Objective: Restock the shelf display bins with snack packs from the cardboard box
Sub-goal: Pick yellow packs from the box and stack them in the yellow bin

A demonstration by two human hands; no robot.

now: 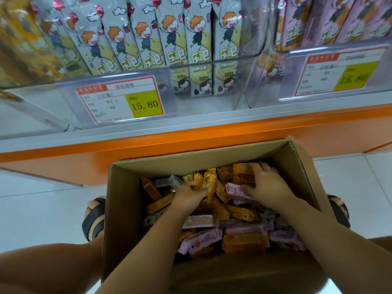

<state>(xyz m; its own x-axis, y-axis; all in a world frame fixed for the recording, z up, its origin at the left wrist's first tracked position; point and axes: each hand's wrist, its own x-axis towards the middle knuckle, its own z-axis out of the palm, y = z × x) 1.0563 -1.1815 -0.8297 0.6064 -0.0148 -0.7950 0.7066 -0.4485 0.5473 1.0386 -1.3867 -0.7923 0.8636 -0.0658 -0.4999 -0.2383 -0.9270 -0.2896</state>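
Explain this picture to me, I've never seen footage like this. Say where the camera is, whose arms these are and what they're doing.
No machine here: a person wears one wide-angle camera on the head, looking down at their own arms. The cardboard box, below a shop shelf, holds loose orange packs and pink packs. The left hand digs among orange packs; whether it grips one is hidden. The right hand rests spread on packs. Above, a clear bin holds grey packs, behind a price tag.
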